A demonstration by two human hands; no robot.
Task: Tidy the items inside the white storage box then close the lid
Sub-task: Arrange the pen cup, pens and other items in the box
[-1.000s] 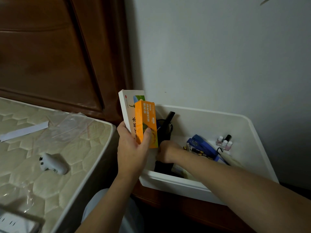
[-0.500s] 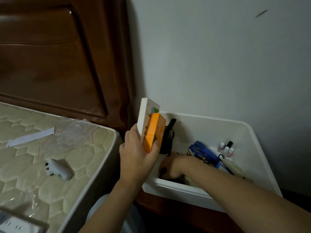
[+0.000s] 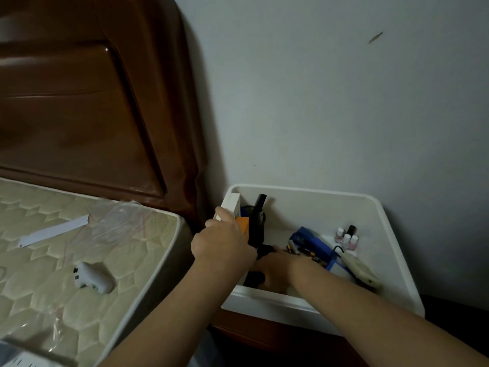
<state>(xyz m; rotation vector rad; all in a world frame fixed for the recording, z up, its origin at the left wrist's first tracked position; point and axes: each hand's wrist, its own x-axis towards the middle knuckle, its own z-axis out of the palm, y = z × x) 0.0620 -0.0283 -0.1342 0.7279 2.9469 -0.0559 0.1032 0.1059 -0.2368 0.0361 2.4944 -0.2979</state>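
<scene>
My left hand [image 3: 222, 247] grips the white carton [image 3: 232, 205] and orange carton [image 3: 243, 227] against the white storage box [image 3: 383, 234] wall, its wrist hiding my right hand [image 3: 275, 268], grip unclear, beside the blue stapler [image 3: 309, 241].

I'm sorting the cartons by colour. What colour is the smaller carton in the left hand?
Orange, seen in the head view, next to a white carton.

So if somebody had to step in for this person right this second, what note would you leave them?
Left hand: grips a white carton and an orange carton, standing them against the left wall of the white storage box.
Right hand: low in the box's front left among dark items; its grip is hidden.
Also inside: blue case, small bottles, a cream tool.
Done: cartons nearly placed.
Left: finish arranging, then close the lid, which is not in view.
</scene>
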